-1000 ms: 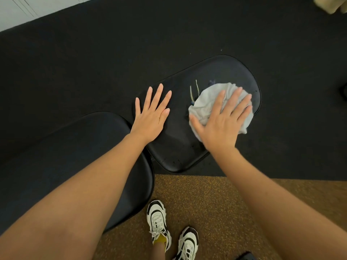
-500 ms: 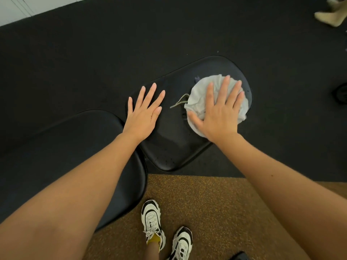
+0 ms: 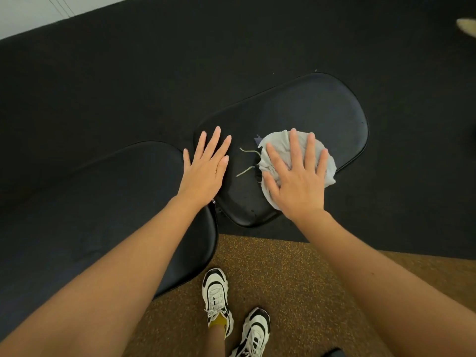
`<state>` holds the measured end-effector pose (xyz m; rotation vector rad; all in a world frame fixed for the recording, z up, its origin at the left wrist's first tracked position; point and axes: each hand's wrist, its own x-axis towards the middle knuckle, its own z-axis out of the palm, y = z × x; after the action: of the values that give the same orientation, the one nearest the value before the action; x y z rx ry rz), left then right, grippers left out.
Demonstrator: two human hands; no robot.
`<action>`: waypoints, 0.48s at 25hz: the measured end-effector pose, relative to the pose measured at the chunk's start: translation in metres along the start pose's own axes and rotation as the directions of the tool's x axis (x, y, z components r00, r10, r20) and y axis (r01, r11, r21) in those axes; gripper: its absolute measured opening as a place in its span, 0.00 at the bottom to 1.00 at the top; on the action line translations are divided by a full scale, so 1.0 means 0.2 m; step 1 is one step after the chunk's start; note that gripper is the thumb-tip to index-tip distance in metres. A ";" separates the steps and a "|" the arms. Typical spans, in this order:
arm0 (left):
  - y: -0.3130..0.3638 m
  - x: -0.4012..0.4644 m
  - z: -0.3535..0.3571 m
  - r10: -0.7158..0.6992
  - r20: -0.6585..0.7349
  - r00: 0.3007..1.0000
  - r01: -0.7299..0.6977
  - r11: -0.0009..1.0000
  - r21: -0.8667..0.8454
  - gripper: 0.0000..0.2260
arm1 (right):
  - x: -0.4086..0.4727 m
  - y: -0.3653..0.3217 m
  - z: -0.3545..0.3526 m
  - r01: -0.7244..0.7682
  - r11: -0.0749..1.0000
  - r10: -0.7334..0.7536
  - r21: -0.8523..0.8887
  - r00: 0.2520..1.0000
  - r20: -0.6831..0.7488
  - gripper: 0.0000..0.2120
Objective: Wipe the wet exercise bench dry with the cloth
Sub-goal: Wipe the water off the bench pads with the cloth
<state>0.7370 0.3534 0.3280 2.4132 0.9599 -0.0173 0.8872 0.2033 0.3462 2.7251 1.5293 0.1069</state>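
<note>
Right hand (image 3: 296,181), fingers flat on bunched cloth (image 3: 327,163), has dragged it from upper right back toward frame centre on the worktop (image 3: 322,109); left hand (image 3: 206,166) stays splayed, bracing; droplets remain lower down, wiping unfinished.

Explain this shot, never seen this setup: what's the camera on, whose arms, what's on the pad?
There is no robot here. The one camera sits on a person's head and looks forward and down, so both bare arms reach in from the bottom edge. The black bench has two pads. On the far one, the right hand presses a grey cloth flat, fingers straight and spread; nothing is gripped. Frayed threads trail from the cloth. The left hand rests flat on that pad's near-left edge. A few droplets show near its near end. Below are the person's shoes on brown floor.
</note>
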 end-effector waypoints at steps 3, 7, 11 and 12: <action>-0.12 -0.16 0.02 -0.215 -0.045 0.975 0.214 0.976 -0.036 0.22 | -0.02 -0.20 0.05 -0.031 0.998 0.032 0.047 0.999 -0.007 0.24; -0.31 -0.33 0.07 -0.432 -0.059 0.900 0.435 0.899 0.051 0.25 | -0.14 -0.33 0.11 0.208 0.977 -0.208 0.041 0.978 0.013 0.23; -0.38 -0.37 0.13 -0.410 -0.024 0.912 0.409 0.904 0.121 0.28 | -0.14 -0.16 0.09 0.392 0.920 -0.392 -0.003 0.920 -0.022 0.22; -0.38 -0.37 0.13 -0.411 -0.014 0.912 0.409 0.904 0.122 0.28 | -0.08 -0.14 0.08 0.336 0.942 -0.336 -0.009 0.941 -0.040 0.21</action>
<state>0.6381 0.3400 0.2848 2.2674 1.4844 -0.2498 0.8554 0.2039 0.3277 2.4265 1.9764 0.1595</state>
